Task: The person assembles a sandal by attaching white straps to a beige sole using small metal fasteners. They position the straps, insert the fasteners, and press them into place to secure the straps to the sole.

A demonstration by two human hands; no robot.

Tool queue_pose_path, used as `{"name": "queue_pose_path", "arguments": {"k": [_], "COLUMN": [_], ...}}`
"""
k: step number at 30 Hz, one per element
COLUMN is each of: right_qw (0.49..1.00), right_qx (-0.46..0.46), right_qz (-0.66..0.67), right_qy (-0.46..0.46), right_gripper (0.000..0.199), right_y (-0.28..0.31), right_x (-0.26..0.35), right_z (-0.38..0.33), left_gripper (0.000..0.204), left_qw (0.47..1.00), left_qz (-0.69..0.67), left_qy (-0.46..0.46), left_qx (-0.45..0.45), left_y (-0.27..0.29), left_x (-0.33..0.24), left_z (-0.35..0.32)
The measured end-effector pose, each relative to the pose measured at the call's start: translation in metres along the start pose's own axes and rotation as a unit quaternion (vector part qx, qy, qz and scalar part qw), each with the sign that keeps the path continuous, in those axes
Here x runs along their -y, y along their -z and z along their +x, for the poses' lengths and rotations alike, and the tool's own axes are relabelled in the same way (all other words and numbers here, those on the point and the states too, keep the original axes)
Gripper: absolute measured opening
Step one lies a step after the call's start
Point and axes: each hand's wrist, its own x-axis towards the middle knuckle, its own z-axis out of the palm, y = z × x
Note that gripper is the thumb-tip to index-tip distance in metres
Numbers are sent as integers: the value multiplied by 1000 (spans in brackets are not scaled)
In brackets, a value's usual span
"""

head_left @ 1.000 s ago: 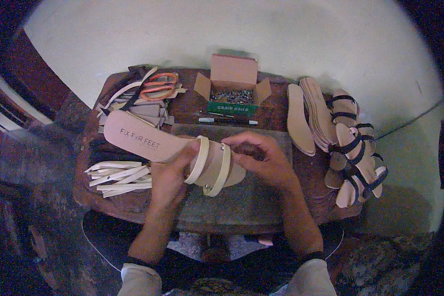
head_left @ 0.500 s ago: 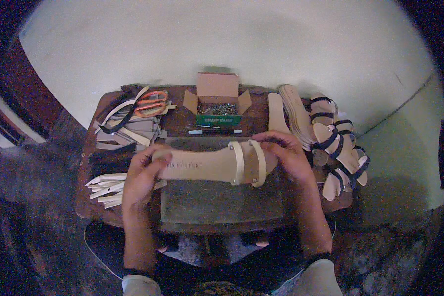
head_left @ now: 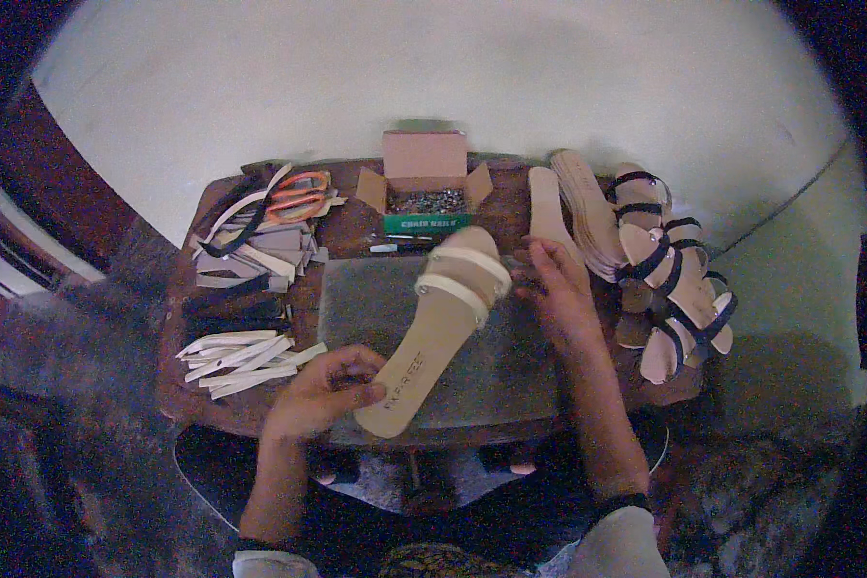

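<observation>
A tan sandal (head_left: 433, 332) with two cream straps held by metal studs is tilted over the grey mat, toe end pointing away and to the right. My left hand (head_left: 329, 390) pinches its heel end between thumb and fingers. Close beside the strap's right end is my right hand (head_left: 557, 289), its fingers apart and slightly curled. Whether a fingertip touches the sandal there I cannot tell.
The grey mat (head_left: 356, 308) lies on a brown table. Behind it stands an open box of nails (head_left: 429, 223), with pens in front. Cream straps (head_left: 236, 361), orange-handled scissors (head_left: 299, 196) and material strips lie left. Stacked insoles (head_left: 588, 212) and dark-strapped sandals (head_left: 679, 275) sit right.
The sandal has swung from lying crosswise to a steep slant, its heel end nearer me. My left hand has come down and right with it; my right hand has come off the toe end.
</observation>
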Motion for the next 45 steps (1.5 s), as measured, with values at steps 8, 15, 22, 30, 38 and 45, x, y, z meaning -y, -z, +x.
{"name": "queue_pose_path", "arguments": {"k": [8,15,22,30,38,45], "right_qw": [954,946,933,812,774,719], "right_qx": [254,264,173,60,314,365], "right_qz": [-159,-189,-307,-480,-413,-447], "right_qy": [-9,19,77,326,363,388], "right_gripper": [27,24,20,17,21,19], "right_y": [-26,-40,-19,-51,-189,-252], "right_x": [5,5,17,17,9,-29], "right_z": [-45,-58,-46,-54,-101,-90], "left_gripper": [45,37,20,16,18,18], "left_qw": [986,993,962,924,889,900], "left_qz": [-161,-115,183,244,241,295], "left_qy": [-2,-15,-185,-188,-42,-139], "left_qx": [-51,-29,87,-226,-387,-290], "left_y": [-39,-35,-8,80,167,163], "left_x": [15,14,11,-4,31,49], "left_z": [13,7,-12,-44,-92,-72]}}
